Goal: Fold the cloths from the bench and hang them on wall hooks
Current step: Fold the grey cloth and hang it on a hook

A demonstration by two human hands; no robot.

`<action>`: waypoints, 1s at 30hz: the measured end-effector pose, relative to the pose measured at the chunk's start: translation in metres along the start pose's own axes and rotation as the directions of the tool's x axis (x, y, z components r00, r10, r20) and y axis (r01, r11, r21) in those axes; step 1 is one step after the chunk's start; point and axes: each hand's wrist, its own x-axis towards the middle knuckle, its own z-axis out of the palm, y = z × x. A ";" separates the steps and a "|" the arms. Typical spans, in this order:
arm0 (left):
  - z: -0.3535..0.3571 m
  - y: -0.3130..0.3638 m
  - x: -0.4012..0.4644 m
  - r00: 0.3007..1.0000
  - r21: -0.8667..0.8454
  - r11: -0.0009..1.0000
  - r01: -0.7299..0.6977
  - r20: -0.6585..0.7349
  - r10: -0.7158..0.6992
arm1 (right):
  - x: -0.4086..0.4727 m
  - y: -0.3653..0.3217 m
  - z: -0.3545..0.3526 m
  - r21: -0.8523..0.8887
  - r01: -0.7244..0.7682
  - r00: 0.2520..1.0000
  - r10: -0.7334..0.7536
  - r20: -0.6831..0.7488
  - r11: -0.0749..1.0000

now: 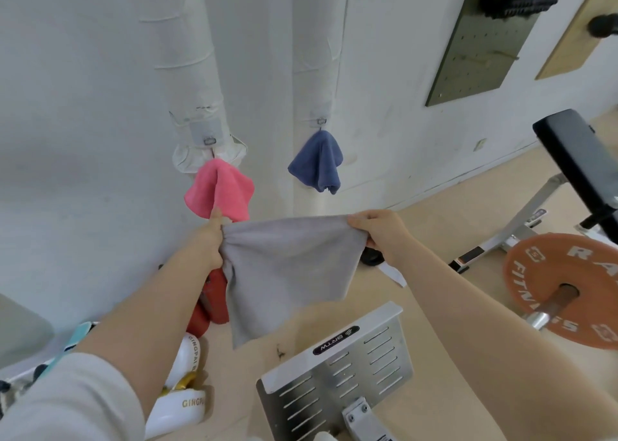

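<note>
- L hand (211, 239) and R hand (374, 231) each pinch a top corner of the grey cloth (287, 273), held stretched in the air w/ the rest hanging.
- To fold well: keep top edge taut, bring corners together evenly.
- Grey cloth: soft, matte, limp.
- Farther: pink cloth (220, 191) & blue cloth (317, 162) hang bunched from wall hooks (320, 121).

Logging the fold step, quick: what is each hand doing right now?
Left hand: grips one top corner of the grey square cloth.
Right hand: grips the opposite top corner.
</note>
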 end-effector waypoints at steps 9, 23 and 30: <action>-0.002 0.000 0.011 0.972 -0.012 1.000 -0.022 0.233 0.024 | 0.020 0.002 -0.023 -0.210 0.060 0.980 -0.097 -0.174 0.976; 0.018 0.000 -0.020 0.909 0.032 0.968 -0.250 0.353 0.223 | -0.030 -0.020 0.062 -0.057 0.058 0.953 -0.038 0.300 0.997; 0.005 -0.001 -0.036 0.796 0.071 0.911 -0.406 0.518 0.314 | -0.052 -0.036 0.093 -0.171 0.187 0.934 -0.121 0.337 0.967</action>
